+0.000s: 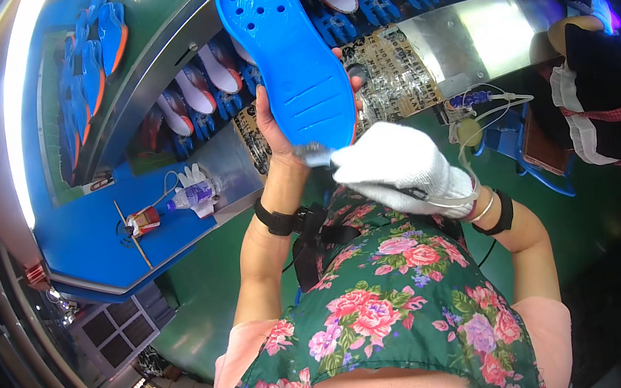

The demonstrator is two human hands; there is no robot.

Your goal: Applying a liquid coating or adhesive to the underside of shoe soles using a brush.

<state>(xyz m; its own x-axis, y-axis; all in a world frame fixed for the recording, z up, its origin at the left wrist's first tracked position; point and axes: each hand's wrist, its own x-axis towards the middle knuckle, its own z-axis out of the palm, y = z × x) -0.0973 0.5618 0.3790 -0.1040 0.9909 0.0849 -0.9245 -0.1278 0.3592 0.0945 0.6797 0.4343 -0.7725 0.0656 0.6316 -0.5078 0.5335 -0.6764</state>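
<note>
A blue shoe sole [303, 71] with several small round holes at its far end is held up in front of me. Bare, my left hand [272, 133] grips it from beneath, with the thumb on the left edge and fingertips at the right edge. A white knit glove covers my right hand [404, 167], which is closed around a small brush [315, 155]. The brush's dark, blurred bristles are at the sole's near end, by my left wrist; I cannot tell whether they touch the sole. Most of the brush's handle is hidden by the glove.
Beyond the sole, a conveyor carries shoe parts [218, 69] and blue holders [381, 8]. More blue soles [93, 65] lie at upper left. A blue table [92, 248] bears a bottle [191, 196] and a small container [145, 220]. Another person [595, 81] is at right, near a stool [529, 144].
</note>
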